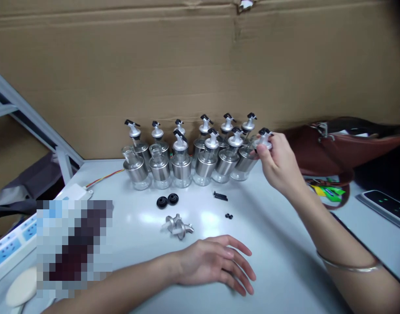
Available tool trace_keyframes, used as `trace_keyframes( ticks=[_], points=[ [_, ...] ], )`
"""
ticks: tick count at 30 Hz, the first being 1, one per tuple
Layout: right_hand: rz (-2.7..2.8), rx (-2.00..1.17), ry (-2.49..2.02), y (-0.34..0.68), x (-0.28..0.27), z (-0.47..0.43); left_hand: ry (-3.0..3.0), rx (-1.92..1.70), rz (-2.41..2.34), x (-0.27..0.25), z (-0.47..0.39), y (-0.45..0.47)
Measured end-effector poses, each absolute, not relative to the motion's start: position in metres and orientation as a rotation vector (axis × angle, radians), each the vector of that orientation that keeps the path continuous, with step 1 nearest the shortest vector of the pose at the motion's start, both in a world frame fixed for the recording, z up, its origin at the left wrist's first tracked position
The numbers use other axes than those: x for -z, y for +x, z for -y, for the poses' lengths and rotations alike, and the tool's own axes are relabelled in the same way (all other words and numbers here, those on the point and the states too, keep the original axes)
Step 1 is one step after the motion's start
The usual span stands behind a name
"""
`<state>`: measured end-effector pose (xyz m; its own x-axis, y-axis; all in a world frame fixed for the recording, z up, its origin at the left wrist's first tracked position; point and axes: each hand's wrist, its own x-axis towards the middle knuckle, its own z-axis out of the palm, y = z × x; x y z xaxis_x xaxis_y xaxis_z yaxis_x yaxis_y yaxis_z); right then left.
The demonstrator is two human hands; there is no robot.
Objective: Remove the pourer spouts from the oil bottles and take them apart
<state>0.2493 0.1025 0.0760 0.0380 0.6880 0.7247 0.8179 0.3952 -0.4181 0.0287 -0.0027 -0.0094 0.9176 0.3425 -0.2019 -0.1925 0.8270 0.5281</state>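
My right hand (278,161) is closed around a silver pourer spout (264,138) with a black lever, at the neck of the front-row glass bottle (244,163) on the far right. Whether the spout is seated in the neck I cannot tell. My left hand (216,264) lies over the near part of the table, fingers spread and holding nothing. Beyond it are loose metal spout bodies (178,226), two black round stoppers (167,200), slim black levers (220,196) and two tiny black rings (229,216).
Two rows of steel-banded bottles stand along the cardboard wall (186,65); two at front left, including this open bottle (159,168), have bare necks. A power strip (13,246) lies left. At right are a brown bag (343,152), a green packet (332,193) and a dark device (386,207).
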Motion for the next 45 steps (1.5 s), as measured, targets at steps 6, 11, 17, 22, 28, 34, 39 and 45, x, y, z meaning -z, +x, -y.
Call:
trace_keyframes(
  ticks=[6, 11, 17, 22, 28, 34, 39, 45],
  points=[
    [1.833, -0.051, -1.185, 0.215, -0.073, -0.064, 0.499, -0.331, -0.300, 0.010, 0.002, 0.030],
    [2.101, -0.566, -1.060, 0.186, -0.050, -0.031, 0.583, -0.780, -0.468, 0.007, 0.011, 0.036],
    [2.179, -0.541, -1.042, 0.181, -0.030, -0.021, 0.899, -0.858, -0.625, -0.004, 0.021, 0.031],
    [2.322, -0.316, -0.900, 0.179, -0.028, -0.019, 0.971, -0.863, -0.762, -0.003, 0.023, 0.028],
    [2.381, -0.458, -0.847, 0.182, -0.030, -0.017, 0.947, -0.866, -0.725, -0.001, 0.016, 0.031],
    [2.332, -0.409, -0.812, 0.184, -0.029, -0.019, 1.009, -0.790, -0.741, -0.008, 0.015, 0.028],
    [2.377, -0.299, -0.700, 0.181, -0.024, -0.019, 1.106, -0.724, -0.730, -0.012, 0.014, 0.028],
    [2.393, -0.055, -0.632, 0.177, -0.027, -0.017, 1.185, -0.682, -0.644, -0.004, 0.010, 0.029]
  ],
)
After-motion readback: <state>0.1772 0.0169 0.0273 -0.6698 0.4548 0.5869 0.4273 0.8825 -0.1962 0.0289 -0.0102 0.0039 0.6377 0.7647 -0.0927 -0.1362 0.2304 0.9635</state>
